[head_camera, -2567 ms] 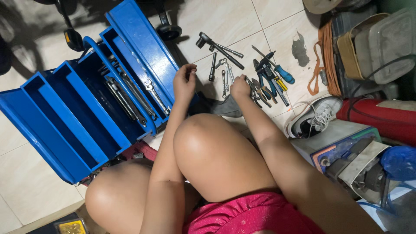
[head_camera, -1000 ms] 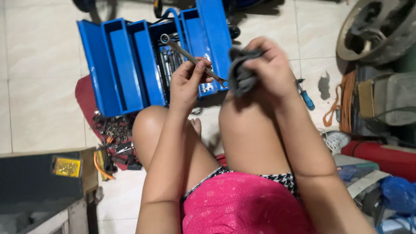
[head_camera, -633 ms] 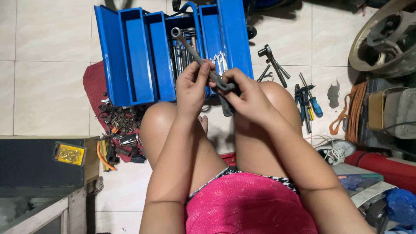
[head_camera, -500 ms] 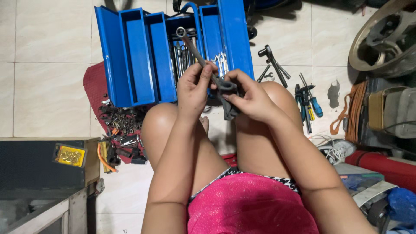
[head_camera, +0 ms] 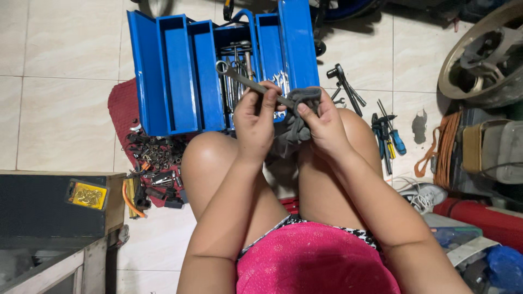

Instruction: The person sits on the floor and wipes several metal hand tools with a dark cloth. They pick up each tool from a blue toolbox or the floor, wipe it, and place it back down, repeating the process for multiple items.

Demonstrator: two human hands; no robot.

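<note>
I sit on the floor with my knees raised, looking down. My left hand (head_camera: pixel 256 117) grips a long metal wrench (head_camera: pixel 237 76) near its middle, its ring end pointing up left over the toolbox. My right hand (head_camera: pixel 322 124) holds a grey rag (head_camera: pixel 297 117) wrapped around the wrench's other end. Both hands meet above my knees, in front of an open blue cantilever toolbox (head_camera: pixel 180 76) with several wrenches in its centre tray.
A red cloth (head_camera: pixel 121 109) with small dark metal parts lies left of my leg. Ratchet and screwdrivers (head_camera: pixel 388 136) lie on the tiles at right, near an orange cord, a shoe (head_camera: pixel 427 195) and a wheel rim (head_camera: pixel 485 54). A dark box (head_camera: pixel 54 201) stands at lower left.
Earlier my hands reached among tools on the floor. Since then the view swung to the toolbox, and both hands now hold the wrench and rag together, the rag sliding along the wrench.
</note>
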